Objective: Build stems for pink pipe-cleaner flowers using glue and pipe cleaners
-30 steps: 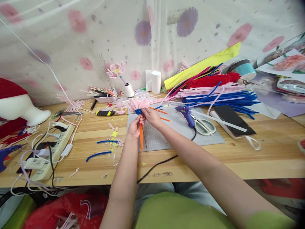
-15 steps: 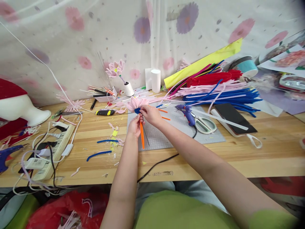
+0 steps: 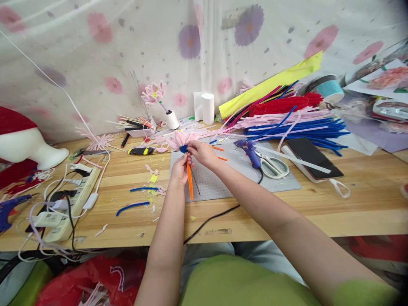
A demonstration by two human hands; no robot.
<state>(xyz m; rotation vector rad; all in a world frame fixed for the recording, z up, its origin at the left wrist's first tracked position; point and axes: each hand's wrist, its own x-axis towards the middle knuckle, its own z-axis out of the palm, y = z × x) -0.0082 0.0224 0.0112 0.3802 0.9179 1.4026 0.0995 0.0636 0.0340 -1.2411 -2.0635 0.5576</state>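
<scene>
Pink flower point(image 3: 181, 138) held between left hand point(image 3: 180, 169) and right hand point(image 3: 202, 154) above grey mat point(image 3: 242, 172).

free: bare wood point(image 3: 366, 204) front right | blocked: glue gun point(image 3: 251, 154), scissors point(image 3: 276, 166), perhaps cord point(image 3: 210, 221)

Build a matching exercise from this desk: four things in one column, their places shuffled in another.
Things:
1 flower
2 scissors
3 power strip
4 phone

Places:
A at the left end of the desk
B on the grey mat, beside the glue gun
C gripped by the left hand and right hand
D right of the mat, under a white strip

Pairs: 1-C, 2-B, 3-A, 4-D.
</scene>
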